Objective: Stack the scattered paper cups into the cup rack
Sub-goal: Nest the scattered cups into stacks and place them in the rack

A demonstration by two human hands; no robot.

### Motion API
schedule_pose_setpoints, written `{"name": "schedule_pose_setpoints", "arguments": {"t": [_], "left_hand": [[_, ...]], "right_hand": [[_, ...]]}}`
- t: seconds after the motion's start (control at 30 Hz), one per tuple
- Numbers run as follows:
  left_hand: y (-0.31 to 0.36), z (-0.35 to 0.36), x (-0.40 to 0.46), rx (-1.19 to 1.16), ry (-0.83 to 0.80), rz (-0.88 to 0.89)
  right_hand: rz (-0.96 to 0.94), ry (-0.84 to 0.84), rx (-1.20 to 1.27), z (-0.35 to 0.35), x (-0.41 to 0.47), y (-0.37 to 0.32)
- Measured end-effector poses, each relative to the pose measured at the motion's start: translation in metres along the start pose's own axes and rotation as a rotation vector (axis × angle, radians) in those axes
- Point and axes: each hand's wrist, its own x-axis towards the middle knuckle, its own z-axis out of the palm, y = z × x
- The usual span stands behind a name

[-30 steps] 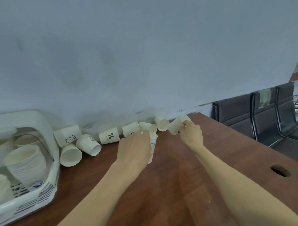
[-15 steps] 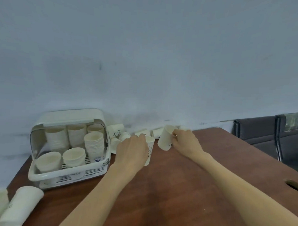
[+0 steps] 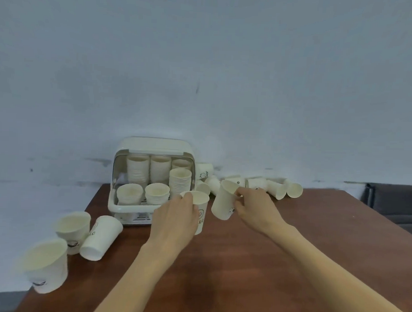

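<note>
I see the brown table (image 3: pixel 278 263) with the cup rack (image 3: pixel 153 177) at its back edge, stacks inside. Loose cups (image 3: pixel 276 187) lie right of the rack. Left hand (image 3: pixel 174 219) grips an upright cup (image 3: pixel 201 214) in front of the rack; right hand (image 3: pixel 257 207) pinches a tilted cup (image 3: pixel 224 202) beside it

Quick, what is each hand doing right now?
Left hand: grips an upright white paper cup with a smiley print.
Right hand: holds a tilted plain white paper cup.

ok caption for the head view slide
Each hand, left and right, holds a white paper cup beside the white plastic cup rack.
</note>
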Motion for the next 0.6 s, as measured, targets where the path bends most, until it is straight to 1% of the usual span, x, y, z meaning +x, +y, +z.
{"name": "schedule_pose_setpoints", "arguments": {"t": [0.23,0.3,0.47,0.53,0.6], "left_hand": [[-0.046,0.000,-0.019,-0.015,0.049,-0.085],[-0.054,-0.002,-0.023,-0.032,0.054,-0.097],[-0.072,-0.004,-0.032,-0.013,0.013,-0.144],[-0.078,-0.004,-0.036,0.008,-0.016,-0.158],[-0.084,-0.005,-0.039,0.028,-0.029,-0.173]], "right_hand": [[-0.095,-0.034,-0.013,0.035,0.012,-0.043],[-0.129,-0.012,-0.014,0.043,0.026,-0.059],[-0.197,0.110,0.060,0.063,0.072,-0.107],[-0.213,0.120,0.020,0.076,0.087,-0.120],[-0.210,0.093,-0.045,0.088,0.097,-0.128]]}}
